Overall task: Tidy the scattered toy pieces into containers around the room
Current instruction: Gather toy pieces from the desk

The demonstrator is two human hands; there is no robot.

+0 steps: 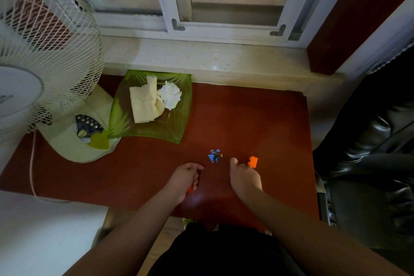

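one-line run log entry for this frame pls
left hand: grips small orange piece | right hand: fingers at orange brick | blue puzzle piece: loose on table

A reddish-brown wooden table (257,119) is seen bearing a green glass dish (179,119), white fan base (74,150), blue puzzle piece (215,155) and orange toy brick (253,161).

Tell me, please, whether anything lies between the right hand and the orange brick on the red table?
Nothing visible does. The right hand is already at the orange brick, its fingers at the brick's near edge. The blue puzzle piece lies apart on the red table, off to the left.
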